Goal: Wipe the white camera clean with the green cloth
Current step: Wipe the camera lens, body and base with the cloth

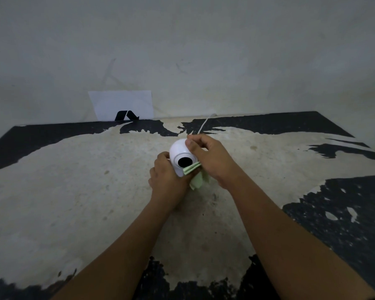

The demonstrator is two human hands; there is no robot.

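Observation:
A round white camera (179, 151) with a black lens facing me stands near the middle of the worn table (74, 191). My left hand (166, 180) grips its lower left side and base. My right hand (208, 158) holds the folded pale green cloth (194, 173) and presses it against the camera's right side, thumb on top of the dome. Part of the cloth hangs below my right palm. A thin white cable (204, 124) runs from behind the camera toward the wall.
A white paper sheet (121, 105) with a black mark leans against the wall at the table's back left. The table's surface is pale with black peeling patches along the back, right and front edges.

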